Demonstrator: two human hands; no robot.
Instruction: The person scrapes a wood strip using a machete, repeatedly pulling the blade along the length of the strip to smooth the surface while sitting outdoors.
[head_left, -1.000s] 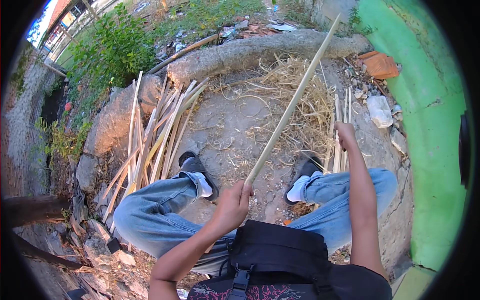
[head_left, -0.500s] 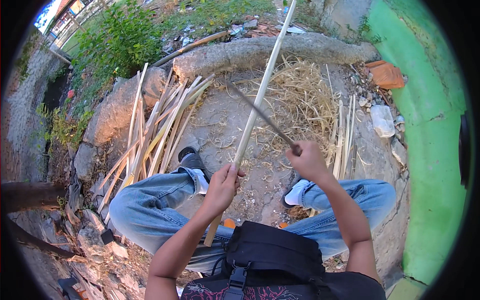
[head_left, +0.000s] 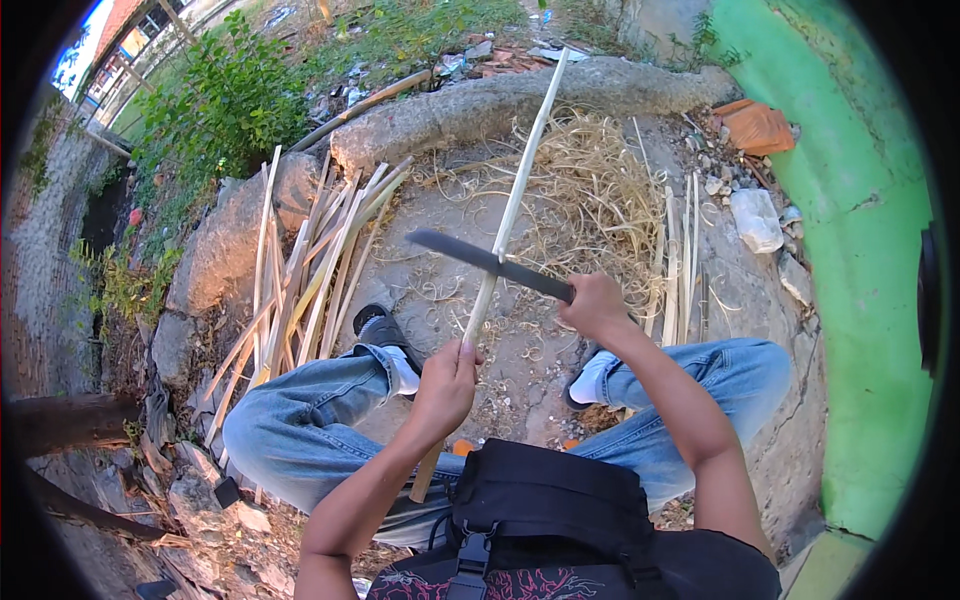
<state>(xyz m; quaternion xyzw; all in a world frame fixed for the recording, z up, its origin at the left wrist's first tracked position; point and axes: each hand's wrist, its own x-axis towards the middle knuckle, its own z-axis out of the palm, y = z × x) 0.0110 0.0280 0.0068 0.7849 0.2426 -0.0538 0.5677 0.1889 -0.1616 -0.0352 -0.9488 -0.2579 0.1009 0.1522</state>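
left hand (head_left: 443, 385) – clamped low on bamboo strip (head_left: 515, 205), slanting up over the knees | right hand (head_left: 594, 305) – gripping knife (head_left: 490, 262), blade crossing strip | strip likely light, stiff, splintery; hold near base

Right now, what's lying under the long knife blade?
The knife crosses the pale bamboo strip held by the left hand. Below: bare ground, scattered shavings. The contact point is hidden.

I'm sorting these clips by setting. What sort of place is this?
Likely an outdoor yard used for splitting bamboo: bare ground with shavings, a pile of split strips, weeds and a green wall.
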